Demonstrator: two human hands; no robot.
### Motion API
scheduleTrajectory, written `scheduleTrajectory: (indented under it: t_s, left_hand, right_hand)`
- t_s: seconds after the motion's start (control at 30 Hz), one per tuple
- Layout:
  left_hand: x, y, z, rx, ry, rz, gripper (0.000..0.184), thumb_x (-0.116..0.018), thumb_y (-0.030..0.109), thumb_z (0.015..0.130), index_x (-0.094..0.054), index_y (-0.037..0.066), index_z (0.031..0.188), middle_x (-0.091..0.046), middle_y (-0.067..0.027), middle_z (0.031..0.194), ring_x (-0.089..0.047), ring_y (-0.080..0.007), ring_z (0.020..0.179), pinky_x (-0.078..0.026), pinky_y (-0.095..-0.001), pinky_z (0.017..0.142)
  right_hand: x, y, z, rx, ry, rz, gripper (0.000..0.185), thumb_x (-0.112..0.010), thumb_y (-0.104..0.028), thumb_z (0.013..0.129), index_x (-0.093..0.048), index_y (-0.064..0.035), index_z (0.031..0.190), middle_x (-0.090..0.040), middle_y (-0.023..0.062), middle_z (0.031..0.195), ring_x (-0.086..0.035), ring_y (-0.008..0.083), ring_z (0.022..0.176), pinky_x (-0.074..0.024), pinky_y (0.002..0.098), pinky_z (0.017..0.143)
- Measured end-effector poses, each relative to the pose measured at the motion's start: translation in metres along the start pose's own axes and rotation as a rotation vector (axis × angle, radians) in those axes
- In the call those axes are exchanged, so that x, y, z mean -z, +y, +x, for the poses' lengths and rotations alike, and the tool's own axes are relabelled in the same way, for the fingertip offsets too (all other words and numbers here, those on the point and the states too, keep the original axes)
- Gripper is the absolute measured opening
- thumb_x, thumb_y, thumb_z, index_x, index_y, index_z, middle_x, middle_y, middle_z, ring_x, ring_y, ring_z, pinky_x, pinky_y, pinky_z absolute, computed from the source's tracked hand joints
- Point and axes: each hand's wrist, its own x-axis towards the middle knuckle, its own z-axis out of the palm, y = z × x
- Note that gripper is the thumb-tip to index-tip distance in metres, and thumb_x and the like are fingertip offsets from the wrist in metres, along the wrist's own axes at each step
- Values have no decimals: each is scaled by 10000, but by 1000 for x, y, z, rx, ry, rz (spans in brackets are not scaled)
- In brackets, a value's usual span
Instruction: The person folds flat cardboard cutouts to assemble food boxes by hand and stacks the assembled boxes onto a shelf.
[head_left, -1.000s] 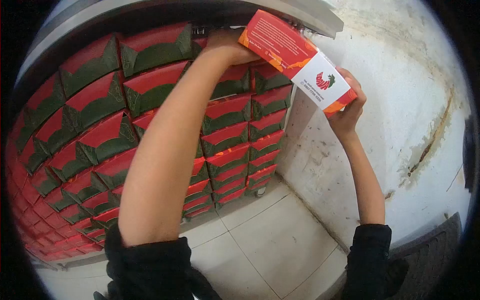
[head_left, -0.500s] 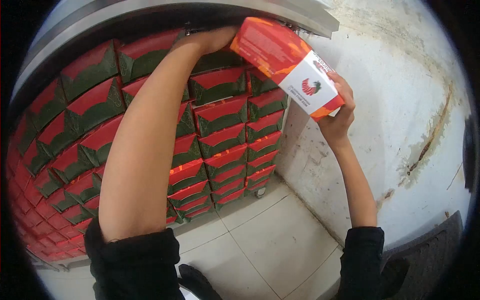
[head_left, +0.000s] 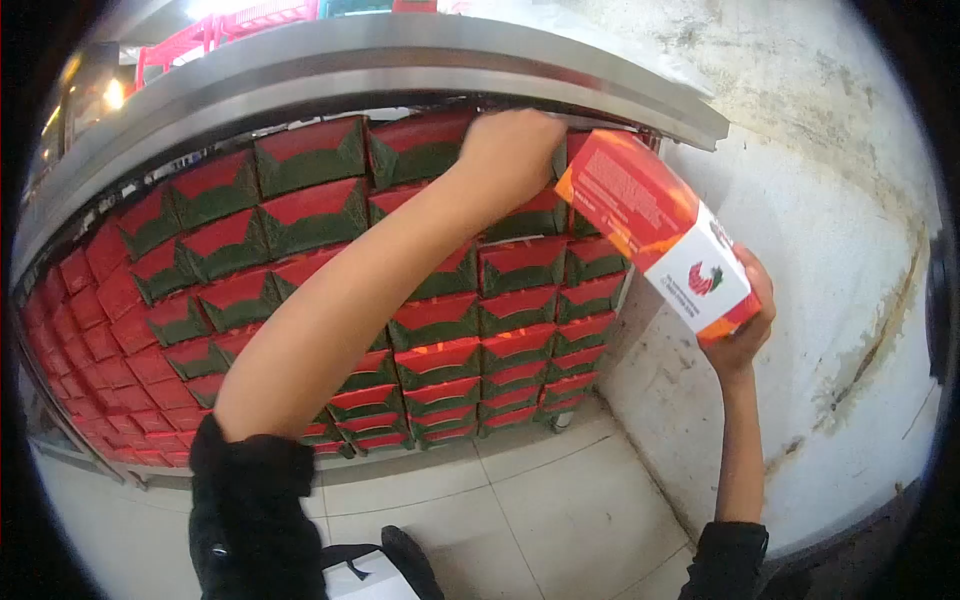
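A red and orange carton [head_left: 640, 190] with a white panel bearing a red fruit picture is tilted in front of the right end of the stack. My right hand [head_left: 745, 310] grips its lower right end, with fingers wrapped over the edge. Near the carton's upper left end, my left hand [head_left: 515, 150] reaches to the top row of red and dark green boxes [head_left: 440, 270], just under the metal counter edge. Its fingers are hidden behind the hand, so what they touch cannot be seen.
Many boxes are stacked in rows under the metal counter [head_left: 400, 60]. A pink basket [head_left: 260, 18] stands on top. To the right is a stained white wall [head_left: 800, 250]. Below lie floor tiles [head_left: 520, 510], with a dark shoe [head_left: 408, 555] and a white item [head_left: 375, 580] at the bottom.
The view has tilted upward, showing more of the counter top. My right hand has brought the carton slightly down and right. My left hand stays near the top row, a little further right.
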Motion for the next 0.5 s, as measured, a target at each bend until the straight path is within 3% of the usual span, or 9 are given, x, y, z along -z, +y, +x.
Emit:
scheduleTrajectory:
  t_s: [0.07,0.13,0.23,0.4,0.5]
  left_hand:
    - [9,-13,-33,-93,205,191,166,-564,182,769,-618,65,873,-636,-106,965,-595,-282,899,-469,-409,759]
    - [24,-30,-63,-75,259,317,188,-573,216,774,-640,101,906,-639,-58,976,-575,-224,960,-425,-401,839]
    - [42,-62,-98,19,380,398,280,-555,272,791,-631,129,1019,-628,-45,1012,-544,-240,1007,-384,-416,887]
    - [59,-110,-128,278,428,689,423,-536,389,812,-550,173,1176,-573,-87,1120,-486,-292,1092,-351,-483,920]
    - [48,-119,-137,401,305,583,496,-538,459,803,-510,187,1217,-530,-95,1178,-452,-318,1124,-341,-515,922]
  right_hand:
    - [4,-11,-1,35,-6,-14,807,-833,-205,596,-343,-88,1226,-529,198,1156,-533,354,1062,-432,478,910]
    - [4,-17,-6,90,-27,-30,750,-814,-245,625,-352,-89,1194,-534,188,1151,-548,345,1043,-418,520,909]
    - [4,-26,-8,114,-74,-21,712,-800,-245,646,-355,-89,1179,-537,187,1149,-556,342,1031,-420,519,905]
    - [0,-39,-4,133,-93,3,677,-785,-253,668,-353,-91,1164,-541,188,1139,-563,339,1022,-429,513,894]
    - [-8,-50,3,160,-95,0,678,-786,-255,669,-348,-90,1160,-546,184,1127,-569,335,1013,-432,511,888]
